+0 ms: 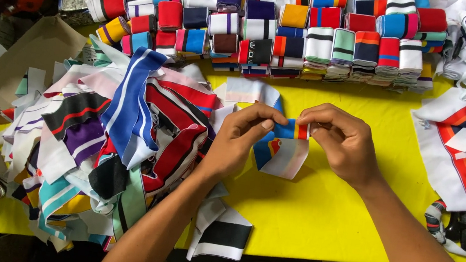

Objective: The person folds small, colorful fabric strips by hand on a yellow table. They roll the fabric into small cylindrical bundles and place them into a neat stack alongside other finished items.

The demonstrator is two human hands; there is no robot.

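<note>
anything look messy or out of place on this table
Mostly sorted: folded striped bands sit in neat rows at the back. The loose heap of strips on the left spills over the yellow table's front edge, and one black-and-white piece hangs off it. Both hands pinch a blue, orange and white band.

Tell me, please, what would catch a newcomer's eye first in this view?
Probably the bright yellow table, and at its middle the left hand and right hand pinching a blue, orange and red striped fabric strip between them. Along the far edge stand rows of folded striped bands, and a loose heap of strips lies at the left.
</note>
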